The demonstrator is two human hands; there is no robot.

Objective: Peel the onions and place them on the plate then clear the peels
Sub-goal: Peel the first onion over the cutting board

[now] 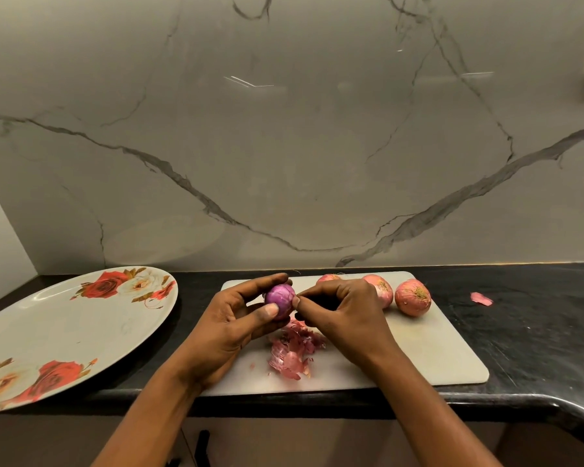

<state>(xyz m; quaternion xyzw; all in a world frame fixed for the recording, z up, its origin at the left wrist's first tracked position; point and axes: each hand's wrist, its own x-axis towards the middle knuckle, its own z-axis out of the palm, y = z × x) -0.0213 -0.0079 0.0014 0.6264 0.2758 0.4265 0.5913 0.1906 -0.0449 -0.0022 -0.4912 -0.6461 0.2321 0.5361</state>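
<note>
Pink peels (294,352) beneath held onion (280,299), plate (64,325) left

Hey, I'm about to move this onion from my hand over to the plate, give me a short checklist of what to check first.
1. Purple onion fully peeled: the side in view is bare, but the right hand pinches at its edge and the back is hidden. Cannot tell.
2. Grip: the left hand curls round it. Ok.
3. Room on the plate: bare surface shows. Ok.
4. Peels gathered: the peel pile lies on the cutting board, but one stray peel is on the counter. Not ok.
5. All onions peeled: three unpeeled onions sit on the board. Not ok.
</note>
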